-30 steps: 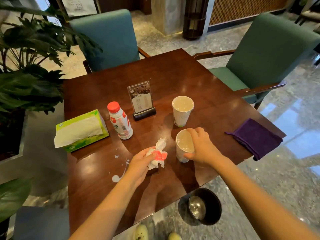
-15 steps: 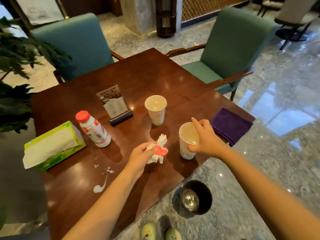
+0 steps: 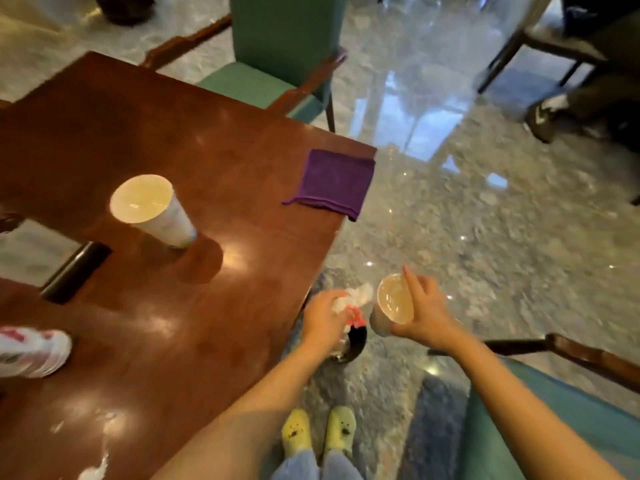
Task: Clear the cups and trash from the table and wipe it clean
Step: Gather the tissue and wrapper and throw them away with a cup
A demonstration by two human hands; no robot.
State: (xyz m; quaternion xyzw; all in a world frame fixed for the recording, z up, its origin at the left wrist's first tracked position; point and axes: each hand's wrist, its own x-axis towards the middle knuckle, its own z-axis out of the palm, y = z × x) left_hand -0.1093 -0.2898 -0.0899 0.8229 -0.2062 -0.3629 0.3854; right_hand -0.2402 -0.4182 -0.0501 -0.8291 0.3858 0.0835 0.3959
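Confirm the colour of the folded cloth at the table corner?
Purple. The cloth lies flat at the table's far right corner, clearest in the head view.

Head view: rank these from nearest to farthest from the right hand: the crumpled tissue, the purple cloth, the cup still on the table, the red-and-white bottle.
From the right hand:
1. Crumpled tissue, just to its left, in the left hand, off the table edge.
2. Purple cloth, on the table's far right corner.
3. Cup on the table, farther left.
4. Red-and-white bottle, at the left frame edge.
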